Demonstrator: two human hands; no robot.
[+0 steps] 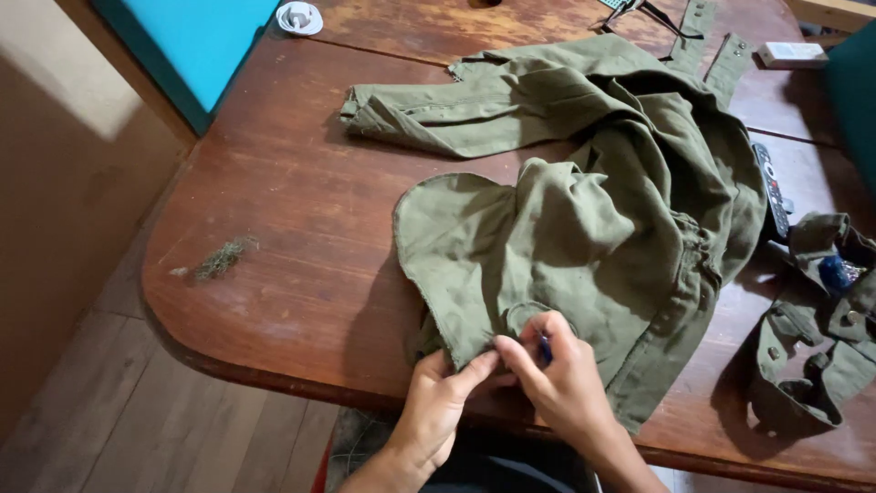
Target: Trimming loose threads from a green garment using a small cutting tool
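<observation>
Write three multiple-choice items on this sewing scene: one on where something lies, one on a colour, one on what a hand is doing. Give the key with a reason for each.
1. Where does the small tuft of loose greenish threads lie on the worn brown wooden table?
A. to the left of the garment
B. on top of the garment
C. beside the remote control

2. What colour is the large crumpled cloth garment?
A. navy blue
B. olive green
C. white

3. What is the right hand doing?
A. resting flat on bare wood
B. pinching a slim blue-handled tool at the fabric
C. holding the black remote control

Key: 1 A, the tuft sits alone on bare wood, left of the garment. 2 B, the cloth is olive throughout. 3 B, the fingers grip the tool at the hem, beside the left hand, which pinches the fabric.
</observation>
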